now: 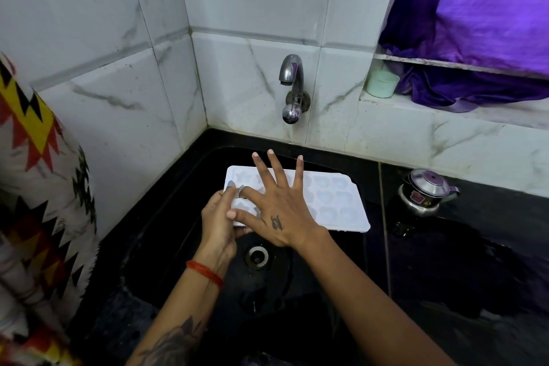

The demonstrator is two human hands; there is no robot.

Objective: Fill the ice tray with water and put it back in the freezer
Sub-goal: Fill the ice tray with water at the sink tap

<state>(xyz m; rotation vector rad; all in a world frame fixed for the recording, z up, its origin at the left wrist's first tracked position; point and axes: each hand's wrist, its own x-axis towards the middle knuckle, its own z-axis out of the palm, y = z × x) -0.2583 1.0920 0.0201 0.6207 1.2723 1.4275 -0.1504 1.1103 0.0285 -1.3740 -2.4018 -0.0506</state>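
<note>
A white ice tray (332, 202) with shaped cells is held level over the black sink (166, 217), below the wall tap (292, 83). My left hand (218, 223) grips the tray's left end, thumb on top and fingers underneath. Spread flat, my right hand (279, 202) lies across the left half of the tray with its fingers straight. No water runs from the tap. Whether the cells hold water I cannot tell.
A drain (257, 255) sits in the sink floor under the hands. On the black counter to the right stands a small steel kettle (424, 192). A pale green cup (381, 83) and purple cloth (475, 38) occupy the window ledge. Patterned fabric (38, 187) hangs at left.
</note>
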